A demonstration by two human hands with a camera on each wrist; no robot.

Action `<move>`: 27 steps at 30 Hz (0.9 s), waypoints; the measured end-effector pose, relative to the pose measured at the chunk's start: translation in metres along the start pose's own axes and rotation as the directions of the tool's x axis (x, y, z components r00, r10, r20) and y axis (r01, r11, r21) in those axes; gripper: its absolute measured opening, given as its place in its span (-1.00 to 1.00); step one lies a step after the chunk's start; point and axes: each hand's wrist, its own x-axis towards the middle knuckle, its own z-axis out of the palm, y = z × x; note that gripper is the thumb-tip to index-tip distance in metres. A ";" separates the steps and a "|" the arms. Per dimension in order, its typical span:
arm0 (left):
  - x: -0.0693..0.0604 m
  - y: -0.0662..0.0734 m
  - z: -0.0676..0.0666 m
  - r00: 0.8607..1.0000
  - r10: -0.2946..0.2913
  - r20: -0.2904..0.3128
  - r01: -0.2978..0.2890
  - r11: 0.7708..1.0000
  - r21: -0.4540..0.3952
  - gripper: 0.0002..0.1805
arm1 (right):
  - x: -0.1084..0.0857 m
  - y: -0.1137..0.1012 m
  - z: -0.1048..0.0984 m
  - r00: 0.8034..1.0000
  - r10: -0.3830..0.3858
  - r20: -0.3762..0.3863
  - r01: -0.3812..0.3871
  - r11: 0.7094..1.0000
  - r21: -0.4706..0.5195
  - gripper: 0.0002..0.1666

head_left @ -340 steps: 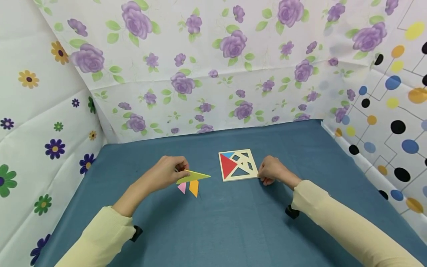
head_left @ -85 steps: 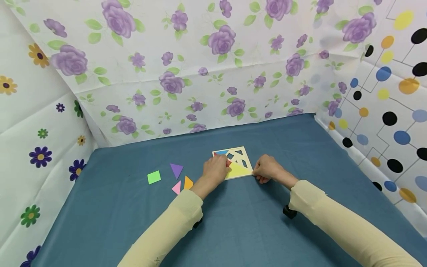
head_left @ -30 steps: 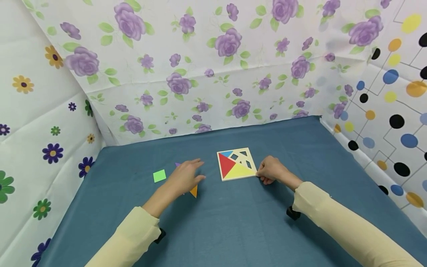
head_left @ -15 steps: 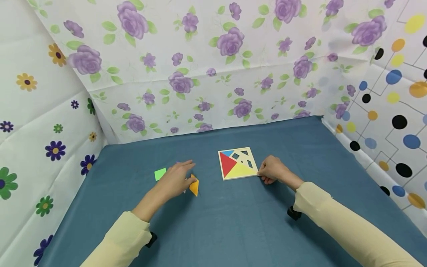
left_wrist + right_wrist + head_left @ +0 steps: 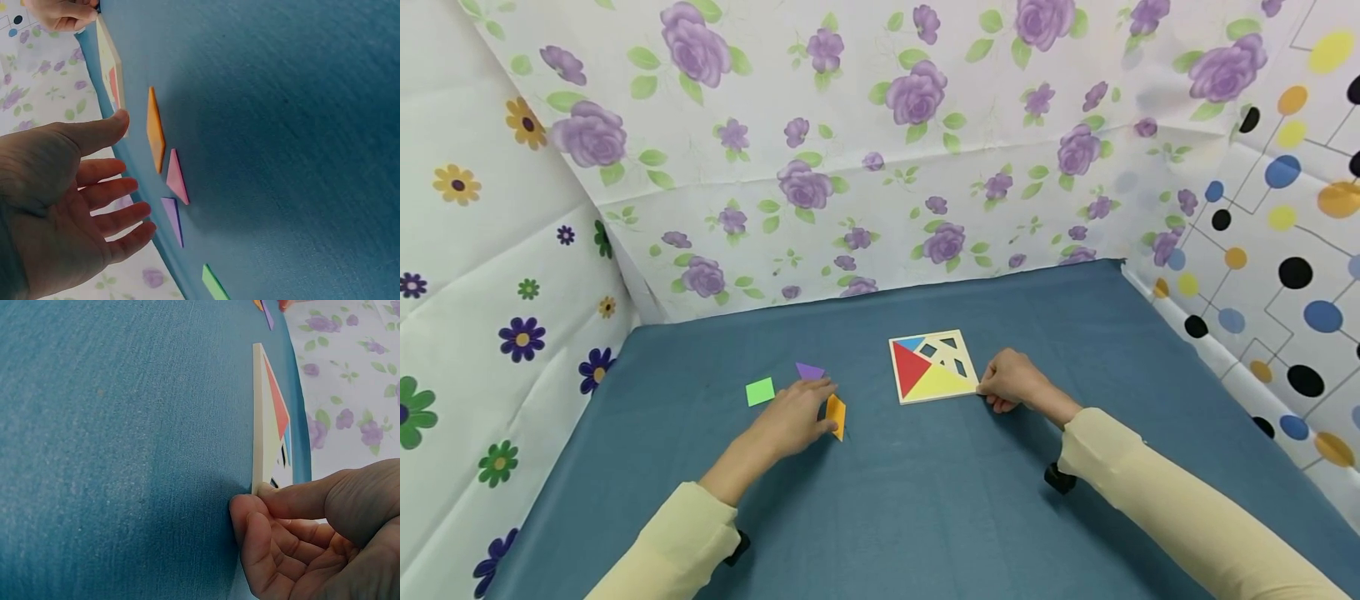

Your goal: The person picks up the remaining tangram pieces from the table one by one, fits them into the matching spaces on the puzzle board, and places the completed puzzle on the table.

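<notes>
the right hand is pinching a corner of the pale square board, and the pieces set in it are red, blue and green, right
Green is wrong: the head view shows a yellow triangular piece there instead. The rest holds: the right hand pinches a corner of the pale wood-coloured square board, and the red triangular piece and blue triangular piece are set in it.

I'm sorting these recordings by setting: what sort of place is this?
Probably a makeshift tabletop recording booth: a blue cloth lies under the puzzle board, a sheet with purple roses closes off the back, and a sheet with colored dots screens the right side.
</notes>
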 end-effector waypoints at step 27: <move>0.016 -0.002 0.016 1.000 -0.017 -0.010 0.017 0.999 0.048 -0.45 | -0.002 0.001 0.000 1.000 -0.012 0.000 0.012 1.000 0.018 -0.80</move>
